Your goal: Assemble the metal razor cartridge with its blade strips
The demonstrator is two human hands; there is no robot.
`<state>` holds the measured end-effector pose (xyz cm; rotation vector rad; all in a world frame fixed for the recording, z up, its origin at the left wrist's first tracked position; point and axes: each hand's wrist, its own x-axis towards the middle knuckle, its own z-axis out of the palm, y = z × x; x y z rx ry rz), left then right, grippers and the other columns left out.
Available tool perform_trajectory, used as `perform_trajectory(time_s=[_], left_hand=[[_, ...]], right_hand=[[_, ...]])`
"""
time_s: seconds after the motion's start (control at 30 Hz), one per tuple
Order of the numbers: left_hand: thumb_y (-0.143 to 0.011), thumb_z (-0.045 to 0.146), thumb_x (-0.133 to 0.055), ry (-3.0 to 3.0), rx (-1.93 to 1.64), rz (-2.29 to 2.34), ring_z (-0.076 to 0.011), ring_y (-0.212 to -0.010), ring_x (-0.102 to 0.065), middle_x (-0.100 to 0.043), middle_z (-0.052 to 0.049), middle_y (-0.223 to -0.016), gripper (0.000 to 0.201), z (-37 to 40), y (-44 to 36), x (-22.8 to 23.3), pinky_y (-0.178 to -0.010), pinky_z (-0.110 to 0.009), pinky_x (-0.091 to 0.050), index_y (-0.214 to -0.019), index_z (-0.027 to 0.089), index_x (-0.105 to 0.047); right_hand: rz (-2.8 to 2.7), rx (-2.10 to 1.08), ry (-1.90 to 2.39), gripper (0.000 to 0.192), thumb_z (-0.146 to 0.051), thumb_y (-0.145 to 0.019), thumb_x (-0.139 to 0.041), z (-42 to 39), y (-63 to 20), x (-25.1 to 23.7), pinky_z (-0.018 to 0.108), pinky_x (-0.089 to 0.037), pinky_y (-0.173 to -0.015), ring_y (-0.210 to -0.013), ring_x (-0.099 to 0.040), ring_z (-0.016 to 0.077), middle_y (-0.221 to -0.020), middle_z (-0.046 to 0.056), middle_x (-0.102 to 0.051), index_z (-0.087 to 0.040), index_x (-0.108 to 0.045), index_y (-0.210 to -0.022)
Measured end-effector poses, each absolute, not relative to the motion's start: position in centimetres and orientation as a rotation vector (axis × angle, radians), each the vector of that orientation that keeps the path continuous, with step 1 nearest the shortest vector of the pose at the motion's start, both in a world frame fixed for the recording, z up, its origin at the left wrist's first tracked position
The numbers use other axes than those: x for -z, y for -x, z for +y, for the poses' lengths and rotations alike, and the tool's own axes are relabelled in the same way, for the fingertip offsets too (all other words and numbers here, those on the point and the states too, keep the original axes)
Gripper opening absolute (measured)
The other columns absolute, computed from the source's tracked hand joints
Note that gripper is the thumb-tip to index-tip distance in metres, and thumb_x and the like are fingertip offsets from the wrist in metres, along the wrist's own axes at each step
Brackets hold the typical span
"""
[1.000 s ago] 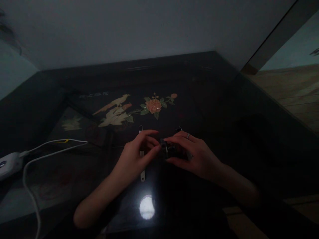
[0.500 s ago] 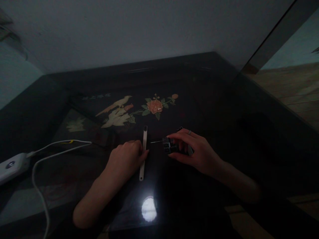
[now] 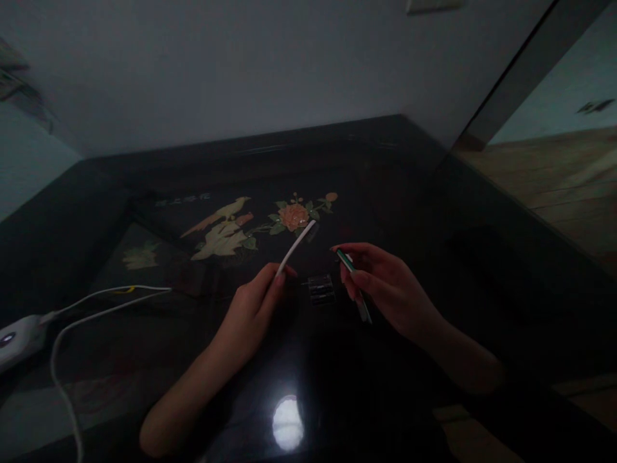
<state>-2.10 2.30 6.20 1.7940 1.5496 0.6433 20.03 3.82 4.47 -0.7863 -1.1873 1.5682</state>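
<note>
My left hand (image 3: 258, 299) is closed on a thin white strip (image 3: 297, 246), which slants up and away over the tabletop's flower picture. Right of that hand, a small black ribbed block (image 3: 321, 289) lies on the dark table. What looks like a thin pin sticks out of its left side. In my right hand (image 3: 380, 276), thumb and fingers pinch a thin flat piece with a green and white edge (image 3: 345, 259). A narrow, shiny, silvery piece (image 3: 364, 310) shows below these fingers; whether the two are joined I cannot tell.
A white power strip or adapter (image 3: 19, 341) with a white cable (image 3: 60, 347) lies at the left. The glossy dark tabletop (image 3: 409, 212) carries a bird and a flower picture (image 3: 294, 217) and reflects a bright round light. A wall stands behind the table.
My left hand has raised the white strip from the table and tilted it. My right hand has let go of the black block, which now lies apart from it, and shows the green-edged piece.
</note>
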Motion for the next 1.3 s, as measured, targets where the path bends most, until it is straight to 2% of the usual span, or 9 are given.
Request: perform_trajectory(time_s=[0.27,0.6,1.1,1.3], left_hand=[[-0.091,0.041,-0.051,-1.503,-0.715,1.264,-0.0121,-0.056,-0.041,-0.045,0.004,-0.063,0.024,-0.4,-0.1,-4.9,-0.051,-0.021,-0.034,-0.081,0.02,-0.056],[-0.095,0.049,-0.042,-1.419,-0.752,1.202,-0.0106,-0.055,-0.034,-0.04,0.005,-0.063,0.034,-1.8,-0.6,-4.1,-0.048,-0.02,-0.029,-0.083,0.019,-0.054],[-0.097,0.036,-0.039,-1.586,-0.72,1.146,-0.0103,-0.054,-0.039,-0.047,0.005,-0.064,0.025,-2.3,-0.6,-3.3,-0.051,-0.02,-0.033,-0.089,0.019,-0.055],[-0.095,0.036,-0.04,-1.59,-0.764,1.264,-0.0119,-0.057,-0.047,-0.054,0.002,-0.066,0.026,-2.1,-0.8,-3.2,-0.053,-0.02,-0.038,-0.087,0.019,-0.057]], right_hand=[[-0.956,-1.836,0.512,0.037,-0.041,-0.076,-0.077,3.4,-20.0,-4.5,0.018,-0.041,-0.045,-0.054,-0.051,0.0073,-0.075,-0.001,-0.059,-0.021,-0.068,-0.106],[-0.938,-1.837,0.469,0.035,-0.039,-0.076,-0.078,3.1,-19.7,-4.6,0.016,-0.04,-0.045,-0.052,-0.05,0.006,-0.073,-0.001,-0.06,-0.022,-0.072,-0.105],[-1.006,-1.776,0.532,0.035,-0.034,-0.075,-0.08,2.9,-19.8,-4.8,0.015,-0.038,-0.042,-0.05,-0.046,0.0048,-0.074,-0.001,-0.062,-0.025,-0.074,-0.107],[-0.987,-1.772,0.522,0.036,-0.035,-0.072,-0.082,3.0,-19.7,-4.9,0.016,-0.038,-0.042,-0.049,-0.047,0.0056,-0.068,-0.002,-0.06,-0.026,-0.074,-0.106]])
